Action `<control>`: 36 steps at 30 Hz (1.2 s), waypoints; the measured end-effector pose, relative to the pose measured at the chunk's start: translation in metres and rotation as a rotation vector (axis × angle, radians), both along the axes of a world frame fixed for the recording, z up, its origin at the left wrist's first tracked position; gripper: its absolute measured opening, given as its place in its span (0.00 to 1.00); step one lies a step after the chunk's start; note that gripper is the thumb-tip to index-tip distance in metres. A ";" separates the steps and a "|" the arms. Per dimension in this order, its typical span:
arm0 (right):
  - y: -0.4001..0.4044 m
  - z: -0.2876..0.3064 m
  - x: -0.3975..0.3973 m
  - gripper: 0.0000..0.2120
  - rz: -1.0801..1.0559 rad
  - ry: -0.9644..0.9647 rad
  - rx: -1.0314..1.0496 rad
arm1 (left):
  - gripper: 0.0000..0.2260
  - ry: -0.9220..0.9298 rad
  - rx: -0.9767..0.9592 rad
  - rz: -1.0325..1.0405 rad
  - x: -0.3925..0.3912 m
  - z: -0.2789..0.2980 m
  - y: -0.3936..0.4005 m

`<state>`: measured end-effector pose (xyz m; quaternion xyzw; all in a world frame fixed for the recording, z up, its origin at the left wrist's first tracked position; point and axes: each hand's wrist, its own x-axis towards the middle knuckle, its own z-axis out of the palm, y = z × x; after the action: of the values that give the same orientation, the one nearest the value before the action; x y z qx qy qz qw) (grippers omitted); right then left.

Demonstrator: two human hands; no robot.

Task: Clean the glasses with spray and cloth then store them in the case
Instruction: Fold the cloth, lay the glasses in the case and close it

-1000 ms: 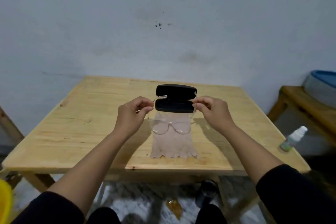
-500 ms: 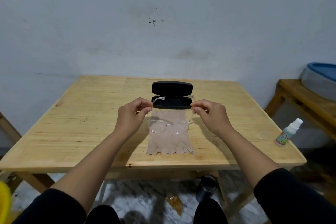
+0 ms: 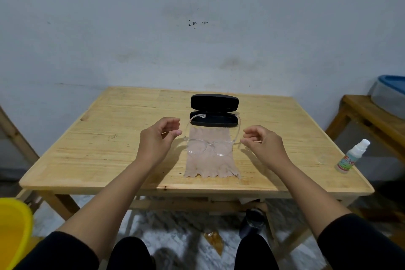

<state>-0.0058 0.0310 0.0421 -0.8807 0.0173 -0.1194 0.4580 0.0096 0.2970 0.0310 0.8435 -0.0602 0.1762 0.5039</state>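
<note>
While the clear glasses [image 3: 210, 146] lie on the beige cloth [image 3: 210, 163] with their arms unfolded toward the open black case [image 3: 214, 110], the left hand [image 3: 158, 140] and right hand [image 3: 264, 145] hover beside them, fingers loosely curled, holding nothing. Bare wood of the table [image 3: 92, 151] spreads on both sides. Near the right edge stands the spray bottle [image 3: 352, 156].

Clear glasses [image 3: 209, 147] rest on a beige cloth [image 3: 210, 164] just in front of the open black case [image 3: 214, 110]. The left hand [image 3: 158, 140] and right hand [image 3: 264, 146] hover either side, fingers loosely curled. A spray bottle [image 3: 352, 156] stands well right of the case.
</note>
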 end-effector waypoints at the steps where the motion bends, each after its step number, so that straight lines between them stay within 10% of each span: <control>1: 0.000 -0.002 -0.007 0.10 0.022 0.036 0.021 | 0.13 0.017 0.033 -0.006 -0.006 -0.001 0.004; 11: 0.004 -0.010 -0.031 0.16 0.328 0.227 -0.285 | 0.13 0.159 0.535 -0.315 -0.040 -0.014 0.004; 19: 0.016 -0.011 -0.032 0.06 0.281 0.142 -0.351 | 0.05 0.052 0.508 -0.228 -0.042 -0.019 -0.003; 36: 0.041 -0.015 0.004 0.04 -0.153 0.289 0.692 | 0.06 0.312 -0.288 0.081 -0.004 -0.002 -0.036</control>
<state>-0.0022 0.0719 0.0267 -0.6780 0.1867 -0.0147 0.7108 0.0055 0.2606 0.0286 0.7816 0.0783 0.0703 0.6148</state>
